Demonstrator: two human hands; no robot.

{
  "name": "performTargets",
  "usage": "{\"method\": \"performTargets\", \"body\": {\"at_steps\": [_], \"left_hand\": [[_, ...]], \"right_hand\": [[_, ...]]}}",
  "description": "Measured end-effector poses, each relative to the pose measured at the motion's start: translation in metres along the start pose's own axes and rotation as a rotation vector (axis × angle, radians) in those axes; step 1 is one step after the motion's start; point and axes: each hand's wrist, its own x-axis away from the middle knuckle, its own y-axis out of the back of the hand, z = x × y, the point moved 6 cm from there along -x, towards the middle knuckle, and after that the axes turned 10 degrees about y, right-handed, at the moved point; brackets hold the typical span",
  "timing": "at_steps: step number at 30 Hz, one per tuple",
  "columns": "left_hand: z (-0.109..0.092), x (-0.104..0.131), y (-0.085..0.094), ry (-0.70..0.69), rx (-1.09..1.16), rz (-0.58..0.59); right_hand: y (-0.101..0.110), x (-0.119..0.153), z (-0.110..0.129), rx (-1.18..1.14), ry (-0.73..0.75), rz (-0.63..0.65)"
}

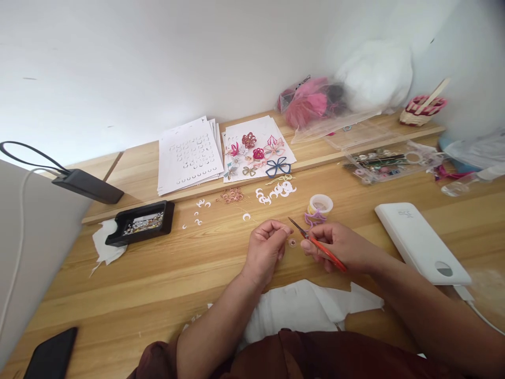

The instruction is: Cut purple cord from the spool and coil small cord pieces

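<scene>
Scissors [315, 243], small with red handles, sit in the right hand [343, 247], whose grip is closed around the handles; the thin blades run up and to the left from that hand, tips towards the far edge of the worktop [158, 284], and seem nearly closed, though they are too small to be sure. Just left of the blades, the left hand [265, 247] has its fingers curled in a narrow pinch near the thumb; whether anything is held there cannot be told. Between the two hands, just below the blades, a small pale ring [292, 242] lies on the wood, nearer the right hand's fingertips than the left palm. So the long axis of the scissors points diagonally away from the person, and the ring lies just off the blades' near side, with both hands close. Just beyond the right hand are a purple loop [314, 218] and a tape roll [321, 203]. Farther towards the back edge lie white paper cut-outs [276, 190], a coil of copper-coloured rings [232, 195] and sheets [189, 155] on a raised ledge, some carrying coloured paper flowers [258, 153]. A black tray [141, 223] of small beads sits towards the left edge, a white power bank [422, 243] towards the right, and white cloth [300, 308] lies at the near edge below the hands.
</scene>
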Motion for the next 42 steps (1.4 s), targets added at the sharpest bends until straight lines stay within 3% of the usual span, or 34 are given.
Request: {"method": "performTargets", "body": {"at_steps": [6, 31, 42], "left_hand": [[0.001, -0.001, 0.000, 0.012, -0.019, -0.001], [0.001, -0.001, -0.001, 0.009, -0.003, 0.037], [-0.001, 0.000, -0.004, 0.026, 0.124, 0.138]], "right_hand": [[0.003, 0.000, 0.004, -0.019, -0.019, -0.080], [0.000, -0.001, 0.003, -0.025, 0.011, -0.025], [-0.009, 0.007, 0.005, -0.194, 0.044, 0.097]]}}
